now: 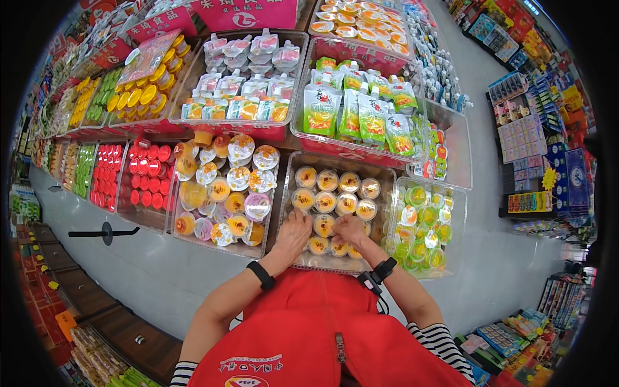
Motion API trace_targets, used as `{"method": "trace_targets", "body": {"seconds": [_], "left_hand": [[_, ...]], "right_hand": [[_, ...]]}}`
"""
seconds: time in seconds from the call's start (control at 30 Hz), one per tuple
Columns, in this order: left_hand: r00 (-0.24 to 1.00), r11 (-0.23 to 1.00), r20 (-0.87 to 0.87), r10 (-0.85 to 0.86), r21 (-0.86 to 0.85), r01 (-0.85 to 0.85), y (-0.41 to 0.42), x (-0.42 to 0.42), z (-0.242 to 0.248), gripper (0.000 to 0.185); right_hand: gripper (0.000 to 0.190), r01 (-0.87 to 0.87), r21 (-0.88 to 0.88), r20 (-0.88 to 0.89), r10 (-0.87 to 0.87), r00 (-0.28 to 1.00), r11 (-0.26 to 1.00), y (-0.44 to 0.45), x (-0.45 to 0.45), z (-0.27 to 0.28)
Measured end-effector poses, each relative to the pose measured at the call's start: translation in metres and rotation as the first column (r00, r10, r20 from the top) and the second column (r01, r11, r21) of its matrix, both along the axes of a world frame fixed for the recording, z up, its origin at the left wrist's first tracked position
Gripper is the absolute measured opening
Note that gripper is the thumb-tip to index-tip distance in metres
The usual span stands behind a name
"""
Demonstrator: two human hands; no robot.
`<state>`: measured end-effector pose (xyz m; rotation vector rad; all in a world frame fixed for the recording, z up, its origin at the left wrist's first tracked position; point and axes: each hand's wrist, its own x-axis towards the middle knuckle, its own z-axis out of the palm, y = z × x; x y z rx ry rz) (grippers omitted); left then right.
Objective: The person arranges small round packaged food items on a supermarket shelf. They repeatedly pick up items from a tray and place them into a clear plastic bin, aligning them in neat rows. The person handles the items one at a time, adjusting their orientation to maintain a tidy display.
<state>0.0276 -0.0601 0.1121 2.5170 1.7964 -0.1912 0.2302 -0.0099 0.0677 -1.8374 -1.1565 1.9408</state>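
Observation:
Both of my hands reach into a clear plastic bin (pixel 387 175) of small round cups with pale yellow contents, set in rows. My left hand (pixel 294 232) is at the bin's left side, its fingers curled down over a cup that they mostly hide. On the right of the same bin, my right hand (pixel 349 229) has its fingertips bent against the edge of a cup (pixel 324 225) in the middle. Whether either hand grips a cup cannot be made out. More cups (pixel 318 245) lie in front, near the bin's front wall.
Left of this bin stands one with mixed jelly cups (pixel 239 178); to the right is a bin of green-lidded cups (pixel 417 196). Behind, on a raised tier, are bins of spouted pouches (pixel 321 109). A black metal stand (pixel 107 233) is on the floor at left.

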Motion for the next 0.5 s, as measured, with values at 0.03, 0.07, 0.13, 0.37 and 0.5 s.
{"method": "trace_targets", "body": {"seconds": [0.03, 0.07, 0.13, 0.37, 0.5], "left_hand": [[1.000, 0.999, 0.009, -0.007, -0.035, 0.007, -0.001, -0.001, 0.000, 0.018], [1.000, 0.999, 0.017, -0.024, -0.027, 0.025, -0.001, -0.001, -0.002, 0.018], [0.998, 0.998, 0.031, -0.054, -0.011, 0.054, -0.004, -0.004, -0.004, 0.018], [0.947, 0.997, 0.315, -0.061, -0.018, 0.070, -0.019, -0.020, 0.005, 0.022], [0.826, 0.989, 0.561, -0.044, 0.143, -0.044, -0.026, -0.067, 0.059, 0.021]], "right_hand": [[0.017, 0.013, 0.000, 0.002, -0.013, 1.000, 1.000, -0.001, 0.000, -0.002], [0.016, 0.025, 0.000, 0.004, -0.025, 1.000, 1.000, -0.001, 0.000, -0.004], [0.016, 0.037, 0.001, 0.008, -0.037, 0.999, 0.999, -0.001, -0.003, -0.002], [0.015, -0.076, 0.035, 0.096, 0.072, 0.993, 0.996, -0.001, -0.006, -0.005], [0.021, -0.142, 0.068, 0.196, 0.126, 0.973, 0.988, 0.002, -0.002, 0.016]]}}
